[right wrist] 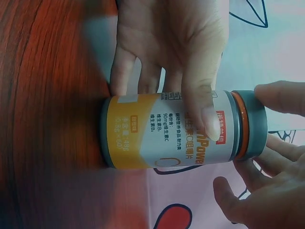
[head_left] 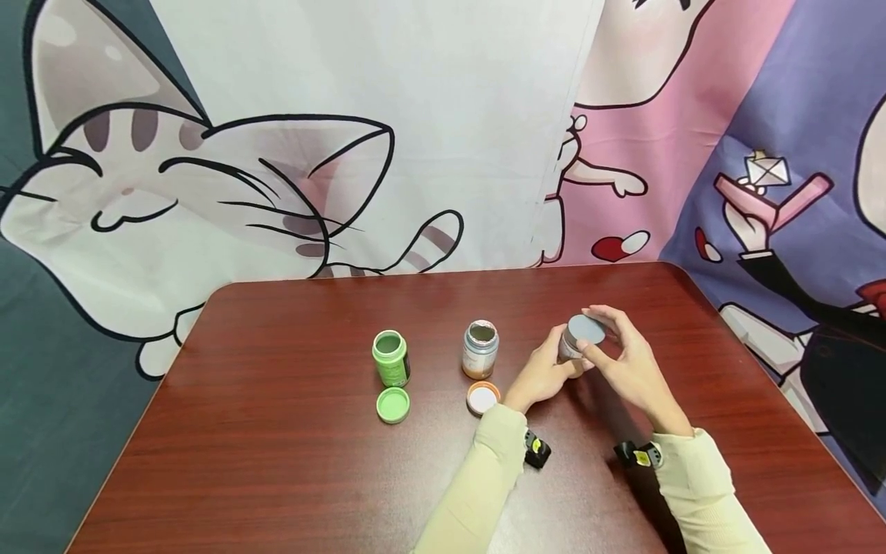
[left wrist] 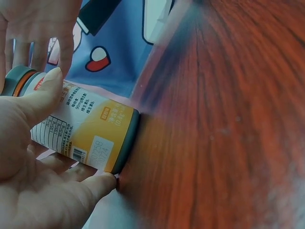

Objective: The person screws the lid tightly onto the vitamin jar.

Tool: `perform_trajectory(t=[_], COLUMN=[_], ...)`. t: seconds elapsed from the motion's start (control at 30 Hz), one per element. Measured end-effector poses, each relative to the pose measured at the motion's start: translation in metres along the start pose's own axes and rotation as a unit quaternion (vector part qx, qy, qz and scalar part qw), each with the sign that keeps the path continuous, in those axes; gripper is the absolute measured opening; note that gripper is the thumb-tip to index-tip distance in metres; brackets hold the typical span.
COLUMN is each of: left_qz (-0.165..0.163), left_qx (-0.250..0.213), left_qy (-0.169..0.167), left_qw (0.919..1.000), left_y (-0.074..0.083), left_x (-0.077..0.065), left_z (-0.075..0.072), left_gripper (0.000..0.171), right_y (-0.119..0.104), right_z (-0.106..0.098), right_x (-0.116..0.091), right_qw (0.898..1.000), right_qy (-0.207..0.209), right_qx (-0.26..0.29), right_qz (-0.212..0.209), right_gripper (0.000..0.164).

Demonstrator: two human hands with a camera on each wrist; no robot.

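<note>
On the right side of the table, my left hand (head_left: 541,371) grips the body of a supplement bottle (left wrist: 97,126), its thumb across the white and yellow label. The bottle's base appears to rest on the tabletop. My right hand (head_left: 628,363) holds the grey screw cap (right wrist: 255,125) between thumb and fingers. An orange band (right wrist: 241,125) shows just under the cap, which sits on the bottle's neck. To the left stands a grey-topped bottle (head_left: 479,358) with its mouth uncovered. An orange-rimmed lid (head_left: 483,398) lies in front of it, white inside up.
Farther left, an uncapped green bottle (head_left: 391,363) stands upright, with its green lid (head_left: 393,405) lying just in front. All of these are on a reddish-brown wooden table (head_left: 291,462). A cartoon-printed cloth (head_left: 450,138) hangs behind the table's far edge.
</note>
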State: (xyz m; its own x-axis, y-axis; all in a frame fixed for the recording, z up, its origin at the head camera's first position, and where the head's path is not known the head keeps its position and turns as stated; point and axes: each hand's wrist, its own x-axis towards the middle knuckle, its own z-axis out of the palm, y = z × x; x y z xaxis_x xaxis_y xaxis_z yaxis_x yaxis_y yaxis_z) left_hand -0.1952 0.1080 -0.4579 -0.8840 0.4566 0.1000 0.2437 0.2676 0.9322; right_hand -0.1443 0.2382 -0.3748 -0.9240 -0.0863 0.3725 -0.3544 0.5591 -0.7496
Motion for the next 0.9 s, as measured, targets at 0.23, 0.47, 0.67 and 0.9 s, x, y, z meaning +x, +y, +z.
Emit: perform_trajectory(t=[0.23,0.47,0.67,0.9], left_qz=[-0.008,-0.006,-0.001,-0.005], left_qx=[0.004,0.006,0.014,0.013], left_qy=[0.002,0.006,0.005,0.006], left_qw=[1.0000,0.9999,0.9999,0.9999], left_y=[0.001,0.000,-0.001,0.000], left_x=[-0.001,0.000,0.000,-0.001], left_z=[0.000,0.001,0.002,0.002], left_gripper=[0.060,0.061,0.061,0.060], right_y=[0.025,0.038,0.037,0.036], right_z=[0.004,0.009,0.009,0.005], right_x=[0.002,0.002,0.002,0.001], right_qw=[0.999,0.996,0.996,0.998], right_qy=[0.030,0.059,0.057,0.028], right_qx=[-0.034,-0.070,-0.070,-0.055], right_qz=[0.000,0.001,0.011,0.021], right_gripper=[0.052,0.055,0.057,0.066])
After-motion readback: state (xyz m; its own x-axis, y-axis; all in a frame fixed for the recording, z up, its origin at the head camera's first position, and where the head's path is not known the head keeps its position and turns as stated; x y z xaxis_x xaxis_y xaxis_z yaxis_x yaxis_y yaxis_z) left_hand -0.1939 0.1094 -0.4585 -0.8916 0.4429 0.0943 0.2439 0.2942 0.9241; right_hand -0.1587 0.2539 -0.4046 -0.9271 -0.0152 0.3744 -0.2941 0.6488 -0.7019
